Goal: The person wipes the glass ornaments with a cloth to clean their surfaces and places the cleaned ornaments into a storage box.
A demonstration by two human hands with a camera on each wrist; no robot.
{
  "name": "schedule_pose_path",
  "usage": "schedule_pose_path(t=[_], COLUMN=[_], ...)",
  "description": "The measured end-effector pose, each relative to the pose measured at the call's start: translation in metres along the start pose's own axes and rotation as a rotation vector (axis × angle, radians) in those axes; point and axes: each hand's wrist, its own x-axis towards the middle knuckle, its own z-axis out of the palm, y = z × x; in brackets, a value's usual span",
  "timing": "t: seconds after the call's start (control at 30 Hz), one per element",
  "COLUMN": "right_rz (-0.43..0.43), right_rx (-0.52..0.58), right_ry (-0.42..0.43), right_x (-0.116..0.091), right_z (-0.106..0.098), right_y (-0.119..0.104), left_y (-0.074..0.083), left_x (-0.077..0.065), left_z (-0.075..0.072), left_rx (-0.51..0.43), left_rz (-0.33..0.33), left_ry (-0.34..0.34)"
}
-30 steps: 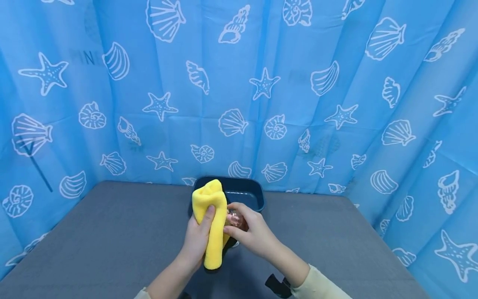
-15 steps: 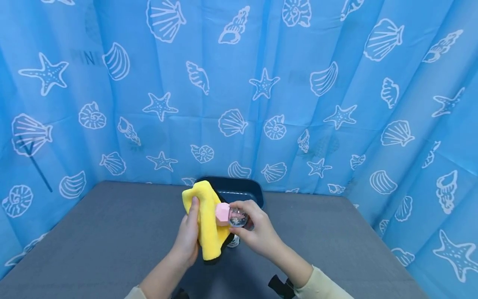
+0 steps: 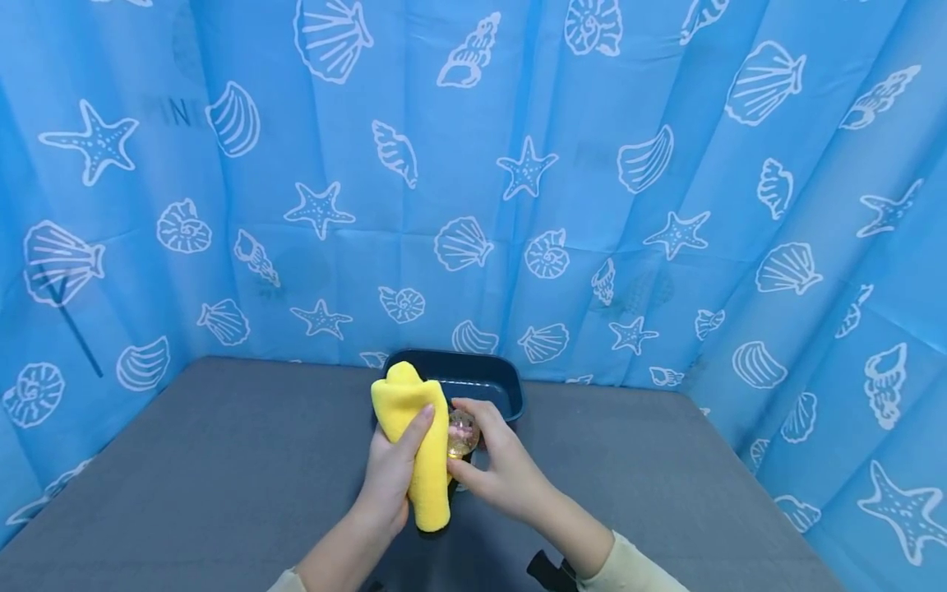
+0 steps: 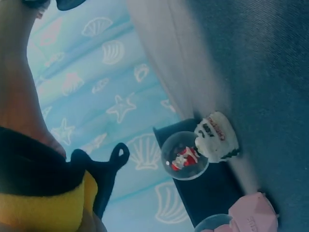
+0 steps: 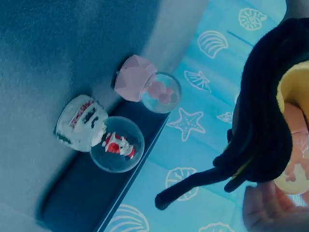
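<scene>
A yellow cloth (image 3: 410, 423) with a black reverse side is gripped in my left hand (image 3: 386, 475), thumb on top. Its folds cover the base of a snow globe. The globe's clear ball (image 3: 463, 433), with pinkish figures inside, sticks out on the right. My right hand (image 3: 503, 464) pinches that ball between thumb and fingers. In the right wrist view, part of the held globe (image 5: 292, 181) shows inside the cloth, below its black side and a hanging black loop (image 5: 186, 187).
A dark blue tray (image 3: 459, 355) stands behind the hands on the grey table (image 3: 244, 460). Near it on the table are a white-based snow globe (image 5: 79, 123) with a red-and-white figure and a pink-based one (image 5: 135, 77). A blue shell-patterned curtain (image 3: 473, 164) closes the back.
Half a second ago the cloth was drawn left and the globe's pink faceted base showed. Now the cloth covers the base again, and the globe has turned slightly in my right hand.
</scene>
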Motion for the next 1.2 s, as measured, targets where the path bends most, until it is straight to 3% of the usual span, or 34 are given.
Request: schedule_pose_path(t=[0.1,0.2,0.43,0.67,0.8,1.07,1.2], right_rz=[0.104,0.127,0.046,-0.011,0.054,0.314,0.359], right_rx=[0.004,-0.025,-0.028,0.044,0.201,0.775,0.878], right_ry=[-0.017,-0.048,-0.037,-0.038,-0.091,-0.204,-0.257], right_x=[0.001,0.003,0.004,-0.001,-0.004,-0.003,-0.003], right_z=[0.0,0.0,0.0,-0.002,-0.008,-0.022,-0.023], right_y=[-0.002,-0.004,-0.003,0.003,0.007,0.014,0.015], left_y=[0.0,0.0,-0.001,0.002,0.004,0.008,0.007], left_x=[0.0,-0.002,-0.003,0.0,0.002,0.001,-0.004], left_z=[-0.002,-0.002,-0.003,-0.005,-0.01,-0.015,-0.009], left_rx=[0.018,0.032,0.039,0.062,0.045,0.028,0.039], left_rz=[0.009,0.021,0.06,0.04,0.016,0.023,0.066], left_ry=[0.0,-0.006,0.001,0.065,0.061,-0.067,-0.151])
